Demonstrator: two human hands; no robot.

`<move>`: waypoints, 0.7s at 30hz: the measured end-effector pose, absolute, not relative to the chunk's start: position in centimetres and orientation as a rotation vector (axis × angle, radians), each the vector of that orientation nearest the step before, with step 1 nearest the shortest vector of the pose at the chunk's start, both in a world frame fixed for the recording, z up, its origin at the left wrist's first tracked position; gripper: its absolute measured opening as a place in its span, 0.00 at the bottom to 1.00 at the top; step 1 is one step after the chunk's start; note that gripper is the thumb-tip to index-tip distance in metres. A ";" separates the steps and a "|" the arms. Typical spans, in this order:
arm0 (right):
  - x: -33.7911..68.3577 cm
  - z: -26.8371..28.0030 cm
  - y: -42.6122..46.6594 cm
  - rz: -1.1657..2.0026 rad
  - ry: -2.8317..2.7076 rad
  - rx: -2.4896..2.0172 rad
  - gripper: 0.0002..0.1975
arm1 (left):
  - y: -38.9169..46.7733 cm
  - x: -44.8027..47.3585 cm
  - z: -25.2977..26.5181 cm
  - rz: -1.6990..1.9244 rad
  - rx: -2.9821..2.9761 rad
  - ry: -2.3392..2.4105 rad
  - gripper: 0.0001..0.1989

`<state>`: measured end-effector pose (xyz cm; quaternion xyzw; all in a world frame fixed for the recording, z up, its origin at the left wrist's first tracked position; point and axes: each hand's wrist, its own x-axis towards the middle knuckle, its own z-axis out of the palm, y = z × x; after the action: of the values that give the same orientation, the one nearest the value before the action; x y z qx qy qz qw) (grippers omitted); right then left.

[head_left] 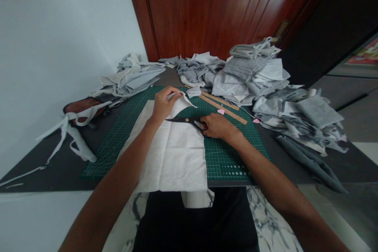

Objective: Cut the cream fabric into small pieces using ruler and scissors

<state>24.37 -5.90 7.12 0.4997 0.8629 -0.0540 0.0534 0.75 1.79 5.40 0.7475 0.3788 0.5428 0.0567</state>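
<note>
A cream cloth (174, 157) lies on the green cutting mat (227, 147), its lower end reaching past the table's front edge. At its far end my left hand (165, 102) pinches a raised flap of this cloth between thumb and fingers. My right hand (217, 125) is closed around the handles of black scissors (186, 120). Their blades point left across the cloth, just below the lifted flap, and the tips reach close to my left hand. Whether the blades are fully closed is hard to make out.
Two wooden rulers (226, 109) and pink chalk pieces (221, 112) lie right of the cloth. Grey fabric piles (251, 71) stand at the back and right, more fabric (136, 76) at the back left. A brown pouch with cloth strips (84, 108) sits left, near the wall.
</note>
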 end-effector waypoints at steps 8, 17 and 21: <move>24.5 7.1 -6.1 -0.152 2.610 1.519 0.09 | 2.3 0.6 5.1 1.759 2.225 1.133 0.20; 24.6 7.0 -6.0 -0.177 2.620 1.507 0.10 | 2.6 0.4 5.0 1.815 2.187 1.177 0.20; 24.6 6.8 -5.9 -0.184 2.640 1.502 0.10 | 2.7 0.2 4.8 1.813 2.162 1.194 0.19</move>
<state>24.65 -5.94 6.78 0.4931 0.8665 -0.0605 0.0491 0.21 2.75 4.83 0.7050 0.3895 0.5914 0.0388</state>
